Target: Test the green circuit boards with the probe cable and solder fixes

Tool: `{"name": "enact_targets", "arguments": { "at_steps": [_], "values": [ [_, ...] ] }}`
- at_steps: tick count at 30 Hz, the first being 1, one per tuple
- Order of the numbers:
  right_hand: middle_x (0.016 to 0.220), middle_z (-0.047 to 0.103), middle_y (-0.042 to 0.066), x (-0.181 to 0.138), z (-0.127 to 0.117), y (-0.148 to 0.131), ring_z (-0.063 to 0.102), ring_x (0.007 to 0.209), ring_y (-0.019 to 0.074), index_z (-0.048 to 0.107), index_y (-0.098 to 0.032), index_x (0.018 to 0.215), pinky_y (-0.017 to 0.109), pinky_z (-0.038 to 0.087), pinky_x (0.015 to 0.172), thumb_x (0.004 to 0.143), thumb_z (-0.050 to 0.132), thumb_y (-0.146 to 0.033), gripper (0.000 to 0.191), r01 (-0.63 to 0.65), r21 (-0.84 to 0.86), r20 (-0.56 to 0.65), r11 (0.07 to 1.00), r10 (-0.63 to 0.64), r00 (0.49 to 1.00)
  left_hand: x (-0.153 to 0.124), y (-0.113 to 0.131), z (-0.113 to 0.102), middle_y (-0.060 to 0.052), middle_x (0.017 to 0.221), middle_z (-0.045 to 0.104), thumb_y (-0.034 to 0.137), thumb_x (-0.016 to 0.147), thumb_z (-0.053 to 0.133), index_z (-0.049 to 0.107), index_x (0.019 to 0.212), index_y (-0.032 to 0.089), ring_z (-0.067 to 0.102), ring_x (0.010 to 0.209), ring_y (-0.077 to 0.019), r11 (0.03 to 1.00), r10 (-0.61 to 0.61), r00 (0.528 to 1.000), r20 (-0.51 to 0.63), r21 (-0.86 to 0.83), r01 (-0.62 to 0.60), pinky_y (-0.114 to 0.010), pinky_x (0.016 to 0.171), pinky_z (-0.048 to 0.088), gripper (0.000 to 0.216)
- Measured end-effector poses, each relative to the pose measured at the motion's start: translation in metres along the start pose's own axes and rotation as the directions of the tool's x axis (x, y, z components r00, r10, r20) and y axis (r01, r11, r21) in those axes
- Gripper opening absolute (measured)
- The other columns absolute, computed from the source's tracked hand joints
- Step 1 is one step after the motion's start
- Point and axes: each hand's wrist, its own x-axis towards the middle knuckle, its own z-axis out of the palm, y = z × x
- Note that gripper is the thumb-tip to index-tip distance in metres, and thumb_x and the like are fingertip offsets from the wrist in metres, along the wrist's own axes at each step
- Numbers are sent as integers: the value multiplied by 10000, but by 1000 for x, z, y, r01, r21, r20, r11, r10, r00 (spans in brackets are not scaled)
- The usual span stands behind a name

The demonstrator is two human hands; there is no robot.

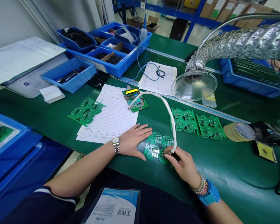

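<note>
A green circuit board panel (152, 151) with several round sections lies on the table in front of me. My left hand (133, 140) rests flat with fingers spread, its fingertips at the panel's left edge. My right hand (184, 165) pinches the connector end of a white sleeved cable (169, 110) down at the panel's lower right section; whether it touches the board is hidden by the fingers. From there the cable arcs back to a small green circuit board with a lit yellow display (132, 91), which lies on a printed sheet (109, 116).
Further panels lie at left (86, 111) and right (184, 119). Blue parts bins (116, 68) stand behind. A foil duct (238, 43) with a clear round hood (194, 86) overhangs the back right. A soldering iron stand's yellow sponge holder (239, 131) sits right.
</note>
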Motion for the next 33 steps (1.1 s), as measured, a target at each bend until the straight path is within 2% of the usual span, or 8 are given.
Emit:
{"name": "enact_targets", "arguments": {
  "at_steps": [22,33],
  "values": [
    [821,638,21,-2,1,2,610,764,144,518,-219,860,246,479,689,852,541,-202,30,-9,0,-4,1000,9,1000,1,1,-1,-132,1459,258,773,637,482,266,1397,115,157,1356,-336,999,-1,1000,17,-32,1,-516,1099,82,1028],
    [797,647,26,-1,3,3,620,735,150,536,-207,839,249,488,675,857,527,-242,41,-8,-31,-10,999,8,1000,0,-1,2,-135,1446,291,770,625,501,283,1389,130,184,1348,-341,999,13,999,-30,-30,-14,-527,1090,106,1020]
  ]
}}
